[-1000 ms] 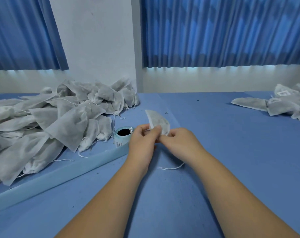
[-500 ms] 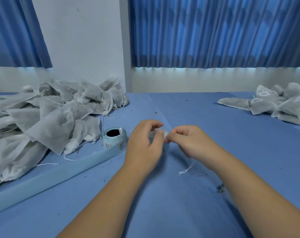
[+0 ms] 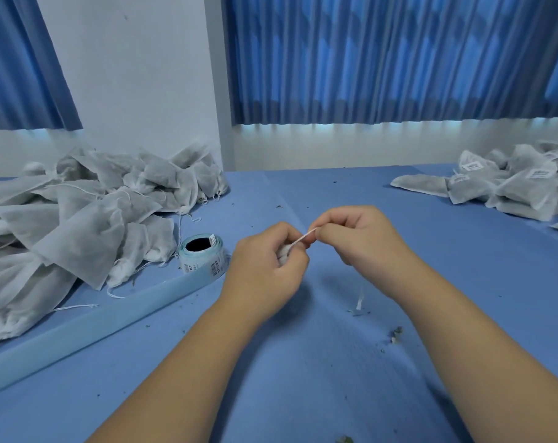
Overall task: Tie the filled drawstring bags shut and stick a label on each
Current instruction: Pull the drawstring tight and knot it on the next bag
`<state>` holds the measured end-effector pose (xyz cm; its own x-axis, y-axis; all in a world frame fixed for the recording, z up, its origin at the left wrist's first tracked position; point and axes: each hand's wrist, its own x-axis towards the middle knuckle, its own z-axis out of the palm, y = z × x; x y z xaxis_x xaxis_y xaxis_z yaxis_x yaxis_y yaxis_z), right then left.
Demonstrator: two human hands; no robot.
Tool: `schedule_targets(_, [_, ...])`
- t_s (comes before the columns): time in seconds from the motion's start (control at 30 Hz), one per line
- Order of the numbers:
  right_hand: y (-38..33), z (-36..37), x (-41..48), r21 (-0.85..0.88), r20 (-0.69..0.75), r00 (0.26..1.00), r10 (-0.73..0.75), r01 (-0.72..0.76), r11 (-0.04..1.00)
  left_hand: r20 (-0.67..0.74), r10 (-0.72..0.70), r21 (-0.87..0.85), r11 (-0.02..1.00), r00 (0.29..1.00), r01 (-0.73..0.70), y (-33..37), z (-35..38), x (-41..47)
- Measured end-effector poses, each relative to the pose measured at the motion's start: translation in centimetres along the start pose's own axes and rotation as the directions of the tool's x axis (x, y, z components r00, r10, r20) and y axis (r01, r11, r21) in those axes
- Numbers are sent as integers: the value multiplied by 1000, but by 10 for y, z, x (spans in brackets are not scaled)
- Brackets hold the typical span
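- The bag (image 3: 284,251) is over the middle of the desk, bunched in my left hand (image 3: 264,263). I see only a crumpled white, fleecy nub of it between the curled fingers (image 3: 279,233), and the rest is hidden.
- Its string (image 3: 304,238), thin, flat and white, runs taut from that nub up and to the right. This short slanted stretch ends in the pinch of my right hand (image 3: 360,238).
- The right fingers (image 3: 332,233) are curled tight on the string, and a loose tail (image 3: 360,298) hangs below that hand.
- The label roll (image 3: 202,254) stands just left of my left hand, core hole facing up. Its smooth pale-blue liner (image 3: 95,321) trails off to the lower left.
- A heap of soft grey non-woven bags (image 3: 79,219) with loose strings lies beyond the roll on the left.
- Well apart, at the far right, a labelled heap (image 3: 510,187) shows white printed stickers.
- The desk (image 3: 335,394) is matte blue and dotted with dry crumbs (image 3: 395,334).
- Pleated blue curtains (image 3: 383,59) hang behind.
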<state>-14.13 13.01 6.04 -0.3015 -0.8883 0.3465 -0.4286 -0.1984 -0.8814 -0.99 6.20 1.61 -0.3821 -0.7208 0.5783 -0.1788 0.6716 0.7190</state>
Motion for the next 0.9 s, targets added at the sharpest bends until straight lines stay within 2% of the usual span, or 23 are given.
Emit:
schedule_targets(0.13, [-1, 2, -1, -2, -87, 995, -57, 58, 998, -67, 10, -25, 1000, 998, -12, 7, -9, 1])
schedule_targets(0.3, [2, 3, -1, -6, -188, 980, -71, 71, 997, -4, -73, -171, 983, 997, 71, 22, -19, -1])
schedule_targets(0.4, [4, 7, -2, -10, -156, 986, -60, 59, 998, 42, -106, -308, 945, 994, 113, 32, -23, -2])
schedule_targets(0.5, [4, 13, -6, -49, -47, 996, -81, 79, 996, 1, -133, -363, 923, 991, 124, 37, -22, -3])
schedule_targets(0.63, [3, 17, -11, -225, 99, 989, -108, 128, 966, -138, -174, -281, 951, 975, 130, 30, -19, -1])
schedule_targets(0.7, [0, 16, -12, -234, 126, 985, -118, 145, 961, -171, -124, -173, 980, 977, 94, 28, -21, 0])
schedule_targets(0.8, [-6, 9, -13, -130, 91, 984, -155, 166, 978, -111, -49, -41, 998, 993, 44, 25, -23, 0])
schedule_targets(0.9, [-9, 0, -11, -46, 22, 984, -176, 177, 983, 34, -68, -39, 997, 997, 69, 25, -24, 0])
